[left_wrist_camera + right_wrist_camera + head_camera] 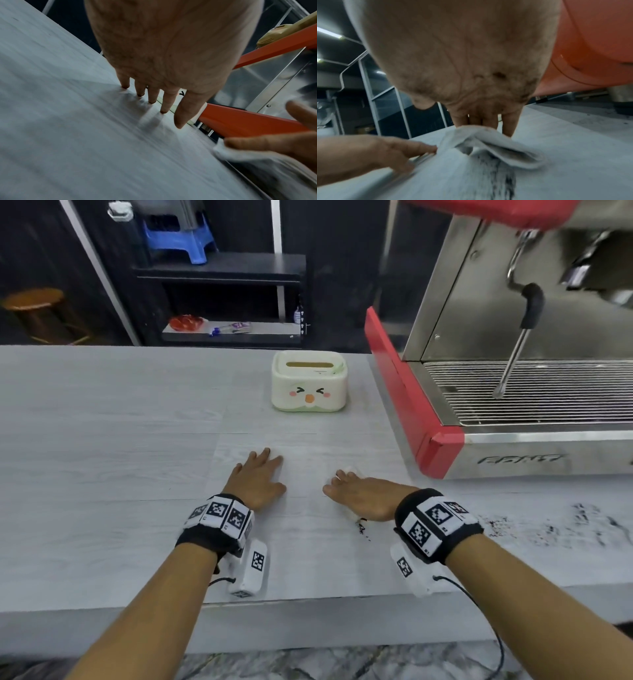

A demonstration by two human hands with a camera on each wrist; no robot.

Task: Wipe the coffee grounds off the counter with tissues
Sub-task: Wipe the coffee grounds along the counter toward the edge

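Note:
My right hand [346, 487] lies flat on a crumpled white tissue [498, 147], its fingers straight and pressing it onto the pale counter [120, 457]. The tissue's edge [356, 471] shows past my fingertips. A dark clump of coffee grounds [361, 527] sits just behind that hand; in the right wrist view the grounds [496, 175] streak out from under the tissue. More smeared grounds [582, 525] spread along the counter to the right. My left hand [263, 477] rests flat on the counter beside it, fingers [164, 102] straight and holding nothing.
A cream tissue box [308, 381] with a cartoon face stands at the back of the counter. A red and steel espresso machine [513, 412] fills the right side, close to my right hand. The counter's front edge [308, 601] runs below my wrists.

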